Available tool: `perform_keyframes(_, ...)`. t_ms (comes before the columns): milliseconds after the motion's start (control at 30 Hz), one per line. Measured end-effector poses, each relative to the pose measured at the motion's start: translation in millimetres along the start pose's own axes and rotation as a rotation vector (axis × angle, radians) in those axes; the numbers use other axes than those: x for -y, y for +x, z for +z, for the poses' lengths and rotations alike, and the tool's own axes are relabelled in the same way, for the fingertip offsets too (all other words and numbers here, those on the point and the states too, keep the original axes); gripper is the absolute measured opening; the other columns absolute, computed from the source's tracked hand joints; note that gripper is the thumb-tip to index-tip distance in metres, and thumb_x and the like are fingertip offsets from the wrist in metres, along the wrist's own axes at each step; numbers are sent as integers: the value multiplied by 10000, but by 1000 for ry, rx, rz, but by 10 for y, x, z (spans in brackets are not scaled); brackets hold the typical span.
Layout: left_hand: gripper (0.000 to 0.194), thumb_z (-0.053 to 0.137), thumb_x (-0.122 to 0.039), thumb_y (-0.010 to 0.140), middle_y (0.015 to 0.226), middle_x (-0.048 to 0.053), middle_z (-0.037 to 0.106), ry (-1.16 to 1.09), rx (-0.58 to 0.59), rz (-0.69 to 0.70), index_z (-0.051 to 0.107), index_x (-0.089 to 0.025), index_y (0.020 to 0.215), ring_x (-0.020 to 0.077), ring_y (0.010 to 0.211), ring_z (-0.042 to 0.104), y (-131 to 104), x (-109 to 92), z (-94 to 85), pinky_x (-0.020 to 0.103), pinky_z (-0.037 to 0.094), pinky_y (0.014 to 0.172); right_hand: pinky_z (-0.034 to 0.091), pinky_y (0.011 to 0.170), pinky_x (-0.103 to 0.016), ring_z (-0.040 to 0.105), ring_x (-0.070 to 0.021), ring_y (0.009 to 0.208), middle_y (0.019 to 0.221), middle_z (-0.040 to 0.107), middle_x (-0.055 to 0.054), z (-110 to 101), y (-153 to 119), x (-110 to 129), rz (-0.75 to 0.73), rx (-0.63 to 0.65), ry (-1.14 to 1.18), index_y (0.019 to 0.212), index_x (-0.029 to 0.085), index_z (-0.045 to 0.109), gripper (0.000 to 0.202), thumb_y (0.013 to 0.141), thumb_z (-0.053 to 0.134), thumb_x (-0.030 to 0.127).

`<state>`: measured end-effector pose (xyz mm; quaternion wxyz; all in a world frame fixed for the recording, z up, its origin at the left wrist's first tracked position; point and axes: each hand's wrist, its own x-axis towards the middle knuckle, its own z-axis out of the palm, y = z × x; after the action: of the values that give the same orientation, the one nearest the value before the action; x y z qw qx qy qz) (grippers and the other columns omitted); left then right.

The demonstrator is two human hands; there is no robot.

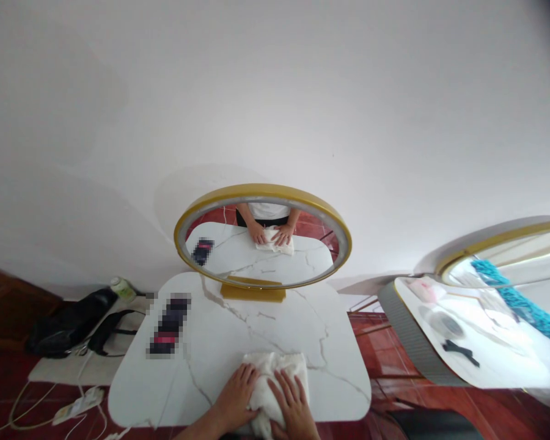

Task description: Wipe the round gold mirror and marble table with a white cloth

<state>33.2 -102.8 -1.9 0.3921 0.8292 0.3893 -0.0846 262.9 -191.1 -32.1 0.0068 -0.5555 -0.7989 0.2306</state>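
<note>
Nearest the camera, both hands rest on a folded white cloth at the near edge of a white, grey-veined table. The left hand lies over the cloth's left side, fingers close together; whether it grips the fabric cannot be determined. The right hand lies on the cloth's right part, palm down, fingers spread wide. A black seat shows at lower right.

On the floor at left, a white power strip lies among cables. Further up the table, near its left edge, is a dark, pixelated item, identity not discernible. Beyond the power strip, a black bag lies beside a pale green bottle.

To the right stands a second table, bearing a black item.

At the first table's far side, a gold-framed mirror stands on a gold base, reflecting the hands and cloth. Behind everything is a plain, pale wall
</note>
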Motion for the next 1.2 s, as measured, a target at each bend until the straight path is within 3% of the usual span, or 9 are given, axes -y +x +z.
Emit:
perform_keyframes(133, 887, 609, -473, 671, 1512, 119, 267, 25, 30, -29, 305, -156, 1442, 332, 1388, 186, 153, -181, -26, 442, 114, 1155, 130, 1109, -570, 168, -354, 1393, 1535, 76, -14, -82, -68, -93, 26, -22, 5, 1462, 342, 5, 853, 798, 506, 531)
perform_keyframes(267, 791, 537, -469, 731, 1508, 68, 288, 72, -49, -84, 314, -196, 1439, 295, 1386, 196, 281, -210, -61, 405, 101, 1154, 99, 1117, -561, 125, -346, 1403, 1542, 35, -15, -198, 43, -82, 83, -85, -16, 1469, 310, 4, 837, 816, 496, 488)
perform_keyframes(433, 749, 553, -322, 709, 1491, 53, 324, 151, -160, -132, 354, -191, 1419, 269, 1363, 248, 488, -226, -202, 381, 155, 1146, 85, 1126, -548, 79, -308, 1417, 1542, -1, 23, -364, 321, -115, 149, -126, -21, 1470, 331, 13, 788, 833, 470, 408)
perform_keyframes(633, 690, 497, -202, 715, 1436, 71, 406, 247, -279, -191, 386, -153, 1394, 236, 1318, 334, 819, -240, -507, 368, 208, 1124, 92, 1127, -542, 67, -279, 1422, 1543, 3, 52, -634, 774, -246, 222, -120, 5, 1464, 370, 35, 753, 840, 456, 354)
perform_keyframes(867, 737, 482, -124, 686, 1462, 88, 366, 302, -287, -280, 341, -141, 1409, 235, 1329, 327, 1154, -195, -765, 389, 217, 1111, 126, 1118, -541, 102, -250, 1421, 1546, 78, 54, -893, 1176, -414, 244, -54, 92, 1454, 406, 106, 676, 862, 433, 414)
perform_keyframes(1033, 795, 478, -146, 671, 1489, 98, 316, 302, -246, -301, 274, -114, 1439, 233, 1361, 275, 1173, -231, -786, 354, 200, 1119, 121, 1122, -527, 103, -244, 1421, 1544, 63, 61, -898, 1168, -446, 213, -88, 96, 1454, 409, 99, 681, 863, 436, 445)
perform_keyframes(1200, 875, 506, -227, 624, 1510, 103, 271, 298, -195, -284, 248, -90, 1449, 243, 1376, 233, 1045, -326, -711, 322, 170, 1129, 61, 1139, -493, 106, -253, 1420, 1541, 62, 61, -884, 981, -457, 148, -116, 58, 1458, 391, 92, 727, 841, 464, 485)
